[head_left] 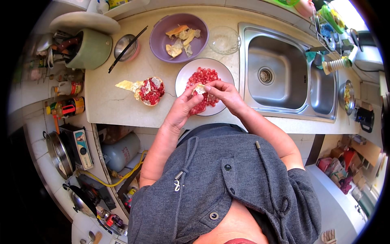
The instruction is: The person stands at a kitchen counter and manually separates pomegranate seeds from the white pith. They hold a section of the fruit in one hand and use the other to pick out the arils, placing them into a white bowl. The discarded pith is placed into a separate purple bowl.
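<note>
Both hands meet above a white plate heaped with red pomegranate seeds. Between the fingers of my left hand and my right hand is a small piece of pomegranate with pale rind or membrane. Its underside is hidden by the fingers. On the counter to the left lies a larger opened pomegranate piece, seeds exposed, with a yellowish flap of peel stretching out from it. Behind the plate, a purple basin holds several scraps of peel.
A steel sink is set into the counter on the right. A clear glass dish stands by the basin. Chopsticks rest across a metal bowl. At the far left are a green utensil pot and bottles.
</note>
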Demonstrator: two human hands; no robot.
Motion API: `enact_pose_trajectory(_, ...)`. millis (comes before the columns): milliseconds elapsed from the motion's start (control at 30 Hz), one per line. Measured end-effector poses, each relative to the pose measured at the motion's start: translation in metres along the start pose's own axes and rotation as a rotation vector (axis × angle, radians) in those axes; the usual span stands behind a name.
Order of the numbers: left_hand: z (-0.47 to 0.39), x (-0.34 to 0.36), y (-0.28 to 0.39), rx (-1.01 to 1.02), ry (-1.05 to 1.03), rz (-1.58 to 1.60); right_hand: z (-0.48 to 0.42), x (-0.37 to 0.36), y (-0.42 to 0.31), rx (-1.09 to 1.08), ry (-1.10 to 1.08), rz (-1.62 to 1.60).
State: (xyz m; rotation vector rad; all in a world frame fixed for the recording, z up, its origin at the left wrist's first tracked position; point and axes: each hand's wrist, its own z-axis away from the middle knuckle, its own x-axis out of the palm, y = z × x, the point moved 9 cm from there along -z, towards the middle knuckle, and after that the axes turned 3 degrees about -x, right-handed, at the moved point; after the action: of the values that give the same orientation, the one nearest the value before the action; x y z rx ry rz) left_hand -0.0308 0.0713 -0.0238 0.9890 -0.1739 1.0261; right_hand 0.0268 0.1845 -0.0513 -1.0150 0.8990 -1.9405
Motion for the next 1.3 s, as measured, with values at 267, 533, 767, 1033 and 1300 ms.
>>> enact_pose_trajectory(267,0.0,0.001,-0.004,-0.039,-0.059,-0.042,-0.004,-0.004,0.015,0.017,-0.016,-0.171)
enact_pose_trajectory(533,0.004,0.005,0.001,0.024,-0.178,0.036,0.008,0.023,0.019,0.218,-0.105,-0.698)
enact_pose_trajectory(767,0.003,0.005,0.005,0.046,-0.066,0.047,-0.002,0.012,0.018,0.083,-0.146,-0.623)
enact_pose_trajectory(1033,-0.001,-0.003,0.003,0.07,-0.051,-0.052,0.01,0.028,0.011,0.194,-0.046,-0.731)
enact_pose_trajectory(1300,0.007,0.007,0.019,0.284,-0.076,-0.095,0.008,0.025,0.036,0.305,-0.154,-0.767)
